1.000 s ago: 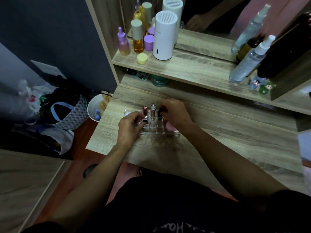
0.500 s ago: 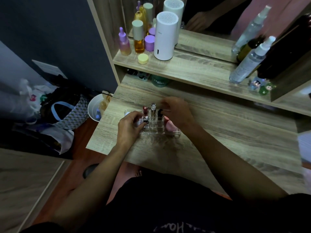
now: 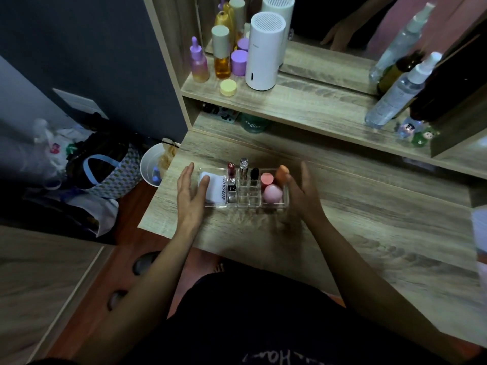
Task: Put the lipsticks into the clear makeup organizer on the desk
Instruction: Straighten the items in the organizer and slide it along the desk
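A home dressing corner: a wooden vanity bench with a mirror, skincare bottles on its shelf, bags on the floor at left.

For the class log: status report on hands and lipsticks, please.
Left hand and right hand open, flanking clear organizer. Three lipsticks upright in slots. Nothing blocking.

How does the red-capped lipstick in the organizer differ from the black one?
The red-capped lipstick stands in the leftmost column of small slots; the black lipstick stands two columns to its right, with a clear-capped tube between them. The red-capped one rises higher and has a silver and dark lower body, while the black one looks dark all over. Both stand upright in the organizer's back row, untouched by either hand.
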